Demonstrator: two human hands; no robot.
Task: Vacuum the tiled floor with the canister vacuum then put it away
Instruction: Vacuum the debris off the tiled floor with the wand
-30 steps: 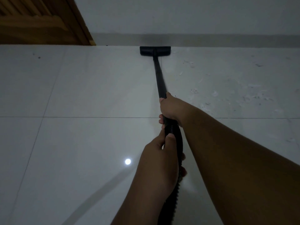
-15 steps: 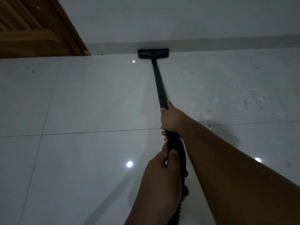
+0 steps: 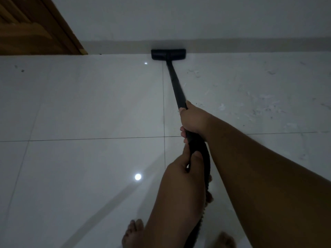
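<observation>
While both hands clench the wand point(image 3: 176, 86), the right hand point(image 3: 194, 119) is nearer the head point(image 3: 168, 54), the left hand point(image 3: 182, 174) behind on the hose point(image 3: 206, 169). Wand runs straight ahead; head touches the baseboard point(image 3: 250, 46). Debris point(image 3: 265, 102) lies right, so the next sweep likely goes rightward.

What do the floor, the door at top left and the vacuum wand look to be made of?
Floor: glossy glazed tile, judging by the grout lines and mirrored light spots. Door: brown wood, visibly grained and moulded. Vacuum wand: smooth matte black tube, plastic or painted metal; too dark to tell.
</observation>
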